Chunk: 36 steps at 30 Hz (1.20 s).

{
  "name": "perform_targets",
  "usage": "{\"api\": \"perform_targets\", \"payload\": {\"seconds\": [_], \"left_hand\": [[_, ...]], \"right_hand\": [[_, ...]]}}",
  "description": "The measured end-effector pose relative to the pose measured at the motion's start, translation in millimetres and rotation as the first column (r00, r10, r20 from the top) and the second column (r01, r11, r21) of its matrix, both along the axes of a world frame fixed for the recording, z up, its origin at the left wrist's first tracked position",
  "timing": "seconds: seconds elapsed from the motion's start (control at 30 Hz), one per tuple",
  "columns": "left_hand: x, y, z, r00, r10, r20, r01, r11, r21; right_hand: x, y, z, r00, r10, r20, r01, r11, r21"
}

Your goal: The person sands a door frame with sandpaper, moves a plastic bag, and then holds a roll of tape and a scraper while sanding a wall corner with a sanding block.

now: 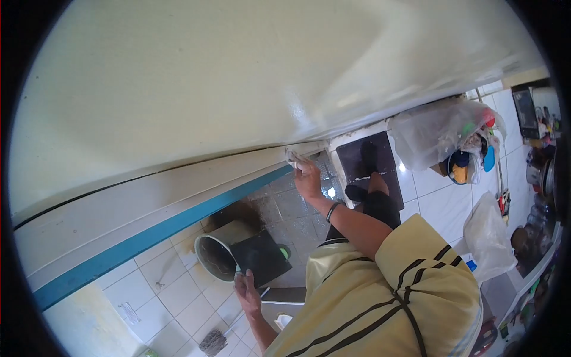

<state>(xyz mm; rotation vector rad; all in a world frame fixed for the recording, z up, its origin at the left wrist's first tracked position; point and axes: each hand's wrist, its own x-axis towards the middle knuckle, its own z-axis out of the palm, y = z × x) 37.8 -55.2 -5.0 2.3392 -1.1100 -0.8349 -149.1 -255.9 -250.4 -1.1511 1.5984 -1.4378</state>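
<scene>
My right hand (307,179), with a dark band on its wrist, reaches up to the white door frame (178,181). Its fingers are closed on a small whitish wad (291,156) pressed against the frame, above the teal strip (160,228). I cannot make out whether the wad is cloth or something else. Lower down, my left hand (246,291) is closed around a thin, pale handle-like object (238,269), mostly hidden by the fingers. It is beside the rim of a grey-green bucket (199,253). A dark flat panel (259,260) is next to the bucket.
A mop-like brush (213,343) lies on the tiled floor. My feet are by a dark mat (352,156). To the right are a large clear plastic bag (425,134), a white bag (489,238) and cluttered kitchen items. The floor near the doorway looks wet.
</scene>
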Motion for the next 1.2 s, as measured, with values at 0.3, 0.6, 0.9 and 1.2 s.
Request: {"api": "perform_targets", "payload": {"seconds": [0.3, 0.6, 0.9, 1.2], "left_hand": [[4.2, -12.2, -27.1, 0.994, -0.111, -0.021, 0.111, 0.994, 0.016], [-4.1, 0.9, -21.8, 0.998, -0.062, -0.022, 0.064, 0.992, 0.108], [-27.8, -30.6, -40.2, 0.991, -0.128, 0.027, 0.120, 0.975, 0.188], [-18.7, -12.1, -40.4, 0.992, -0.123, -0.017, 0.125, 0.985, 0.117]], "right_hand": [[4.2, -2.3, -24.4, 1.000, -0.010, -0.004, 0.010, 0.999, 0.045], [-0.3, -16.8, -87.4, 0.997, 0.073, -0.024, -0.067, 0.980, 0.186], [-4.3, -14.6, -17.2, 0.996, -0.018, 0.087, 0.023, 0.999, -0.047], [-3.1, -27.5, -129.3, 0.992, 0.043, 0.117, -0.090, 0.899, 0.428]]}}
